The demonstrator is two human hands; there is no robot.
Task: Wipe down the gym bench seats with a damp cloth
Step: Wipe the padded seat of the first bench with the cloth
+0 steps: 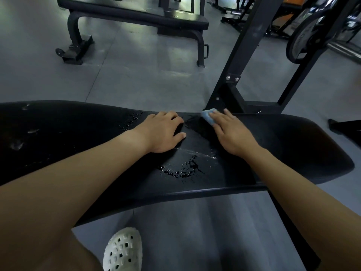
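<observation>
A long black padded bench seat (293,145) runs across the view in front of me. My right hand (230,133) lies flat with straight fingers on a light blue cloth (208,116), pressing it to the far edge of the seat. My left hand (164,132) rests palm down on the seat just left of the cloth, fingers curved over the padding and holding nothing. Beads and streaks of water (183,169) sit on the seat below my hands, and more droplets (130,120) lie left of my left hand.
A black steel rack upright (242,61) rises just behind the bench at the right, with weight plates (310,34) beyond it. A second black flat bench (136,16) stands across the grey floor. My white perforated shoe (123,251) is below the seat.
</observation>
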